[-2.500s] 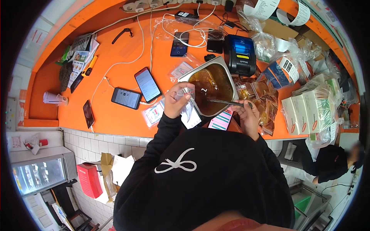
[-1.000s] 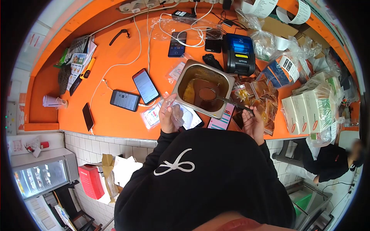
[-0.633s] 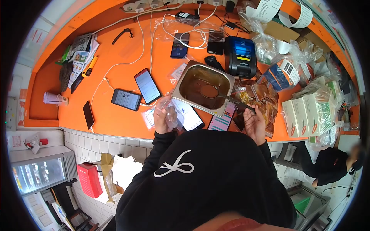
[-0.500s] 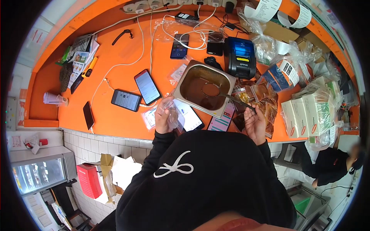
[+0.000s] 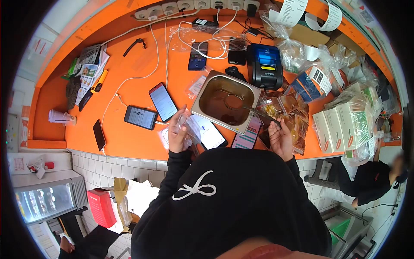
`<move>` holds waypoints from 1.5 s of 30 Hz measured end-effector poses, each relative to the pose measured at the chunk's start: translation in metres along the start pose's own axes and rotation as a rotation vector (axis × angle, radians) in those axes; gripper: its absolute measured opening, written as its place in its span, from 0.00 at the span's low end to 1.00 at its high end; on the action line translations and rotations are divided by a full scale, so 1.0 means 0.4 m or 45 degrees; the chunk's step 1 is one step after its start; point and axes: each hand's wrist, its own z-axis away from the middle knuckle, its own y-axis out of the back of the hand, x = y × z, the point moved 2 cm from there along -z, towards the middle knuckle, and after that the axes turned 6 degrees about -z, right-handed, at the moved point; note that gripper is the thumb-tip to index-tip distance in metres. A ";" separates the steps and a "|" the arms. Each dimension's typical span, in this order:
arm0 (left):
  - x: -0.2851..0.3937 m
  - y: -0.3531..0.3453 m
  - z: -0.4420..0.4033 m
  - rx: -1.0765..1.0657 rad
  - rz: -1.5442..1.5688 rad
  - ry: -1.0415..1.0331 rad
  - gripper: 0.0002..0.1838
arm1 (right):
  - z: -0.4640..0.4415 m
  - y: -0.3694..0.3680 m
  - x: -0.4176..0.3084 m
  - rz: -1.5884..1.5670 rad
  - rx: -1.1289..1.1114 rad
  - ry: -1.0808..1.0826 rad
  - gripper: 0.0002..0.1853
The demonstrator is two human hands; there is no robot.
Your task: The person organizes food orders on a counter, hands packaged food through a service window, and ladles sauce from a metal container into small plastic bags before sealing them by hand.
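Observation:
A steel pan (image 5: pixel 203 96) of brown sauce (image 5: pixel 217 103) rests on the orange counter in front of me. My right hand (image 5: pixel 280 140) has its fingers closed on the dark handle of a ladle (image 5: pixel 255 111), whose round bowl sits in the sauce. To the left of the pan, my left hand (image 5: pixel 177 133) pinches a small clear plastic bag (image 5: pixel 192 126). Beside that hand, a phone with a white screen (image 5: pixel 209 133) lies partly under the bag. Filled packets of brown sauce (image 5: pixel 295 121) are heaped right of the pan, close to my right hand.
Several phones, including one with a red-topped screen (image 5: pixel 163 102), and charging cables lie on the counter (image 5: pixel 129 82). A receipt printer (image 5: pixel 265 67) stands behind the pan. Bagged boxes (image 5: pixel 340 127) occupy the right end. A seated person (image 5: pixel 366 181) is at the right; another person's hand (image 5: pixel 66 245) shows lower left.
The ladle's bowl has shifted slightly within the sauce. My left hand has turned a little, with the plastic bag spread toward the pan. Another person has come into view at lower left.

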 end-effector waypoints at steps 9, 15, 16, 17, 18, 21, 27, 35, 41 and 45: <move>0.069 0.021 0.028 0.166 -0.187 -0.031 0.33 | 0.004 0.021 0.032 0.001 0.040 -0.009 0.08; 0.103 -0.003 0.009 0.032 -0.272 -0.184 0.35 | 0.002 0.019 0.031 0.000 0.030 -0.002 0.08; 0.114 -0.013 0.003 -0.015 -0.326 -0.205 0.35 | 0.000 0.020 0.030 0.001 0.029 -0.001 0.08; 0.127 -0.026 -0.005 -0.063 -0.382 -0.227 0.35 | 0.001 0.020 0.029 0.001 0.015 0.000 0.08; 0.141 -0.039 -0.016 -0.063 -0.382 -0.245 0.35 | 0.000 0.019 0.026 -0.010 0.014 -0.002 0.08; 0.182 -0.088 -0.059 -0.150 -0.462 -0.241 0.32 | 0.009 -0.016 0.010 -0.013 0.003 0.003 0.07; 0.204 -0.182 -0.183 -0.542 -1.066 -0.447 0.30 | 0.032 -0.156 -0.050 -0.039 -0.141 0.118 0.06; 0.171 -0.259 -0.263 -0.733 -1.385 -0.556 0.29 | 0.042 -0.261 -0.095 0.027 -0.217 0.209 0.06; 0.145 -0.281 -0.265 -0.758 -1.302 -0.603 0.28 | 0.035 -0.289 -0.098 0.051 -0.273 0.202 0.06; 0.130 -0.278 -0.264 -0.702 -1.153 -0.589 0.28 | 0.043 -0.304 -0.096 0.088 -0.362 0.235 0.07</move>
